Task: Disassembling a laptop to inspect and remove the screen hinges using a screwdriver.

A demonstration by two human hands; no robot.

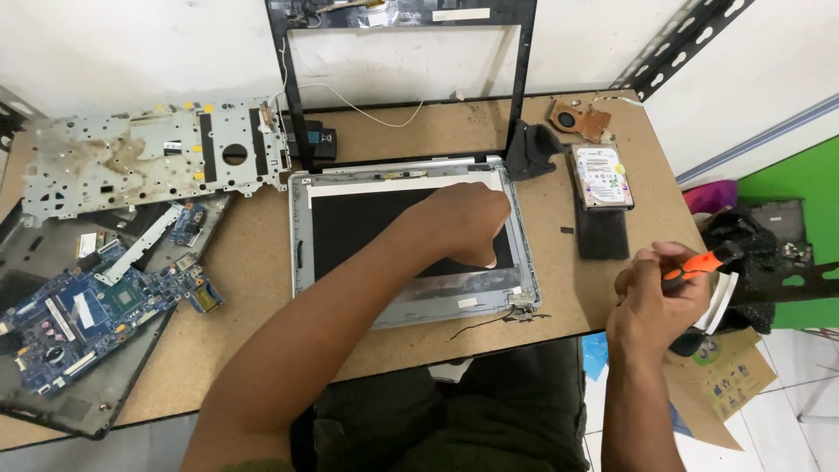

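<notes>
A laptop lid with its bare black screen panel [367,223] in a silver back cover [454,301] lies flat in the middle of the brown table. My left hand [468,223] reaches across it and presses on the panel near its right edge, fingers curled. My right hand [655,301] hovers off the table's right edge, shut on an orange-handled tool [699,264] with a black tip. A loose black cable [476,326] trails from the lid's lower right hinge [522,301].
An empty black screen bezel [402,79] stands against the wall. At left lie a metal keyboard plate [149,157] and a blue motherboard [96,306] in a base case. A hard drive [601,175], a black pad [601,234] and a copper cooling fan [577,118] sit at right.
</notes>
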